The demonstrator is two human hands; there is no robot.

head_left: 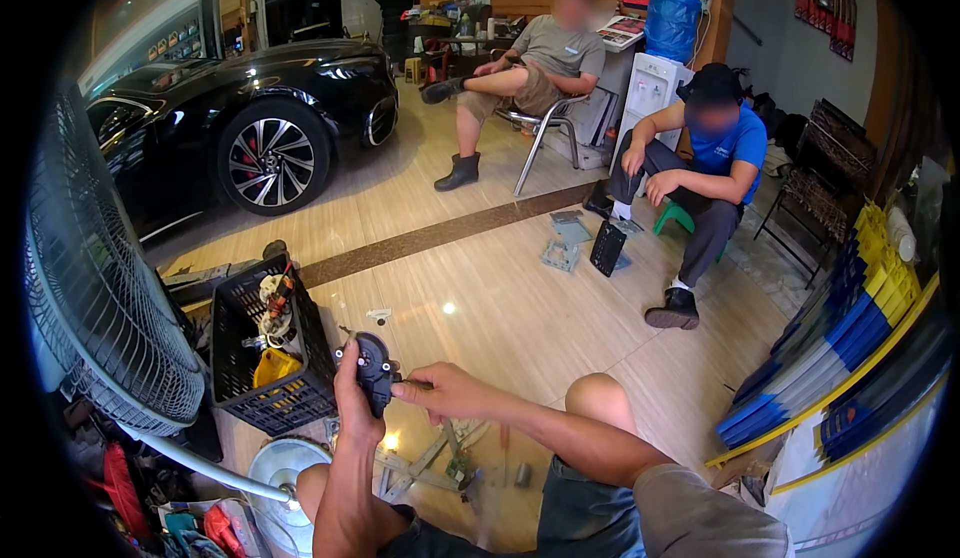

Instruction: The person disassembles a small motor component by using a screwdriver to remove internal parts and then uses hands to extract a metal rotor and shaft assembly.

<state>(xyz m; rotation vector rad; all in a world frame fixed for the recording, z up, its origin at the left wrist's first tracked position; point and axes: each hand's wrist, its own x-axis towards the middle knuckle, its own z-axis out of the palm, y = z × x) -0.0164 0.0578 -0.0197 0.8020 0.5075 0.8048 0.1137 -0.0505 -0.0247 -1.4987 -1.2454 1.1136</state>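
**Two hands on a small black part, above a cluttered floor**

At nine o'clock a standing fan fills the left edge, its wire cage bent by the lens and its white pole slanting down to a round base at about seven o'clock. Just right of the cage sits a black plastic crate on the floor, with a yellow piece and some wired parts inside it. At ten o'clock, well behind the crate, stands a black car.

Near the centre, slightly toward six o'clock, the left hand is closed around a small black part, fingers wrapped on its left side and lifting it above the floor. The right hand comes in from the right, its fingers pinched on the part's right edge, so both hands grip the same piece. Below them, at six o'clock, metal pieces and tools lie on the tiled floor between the person's knees.

At twelve o'clock a person sits on a metal chair. At two o'clock another person sits low on a green stool, with a black grille leaning just beside their feet. At four o'clock blue and yellow panels are stacked on edge.
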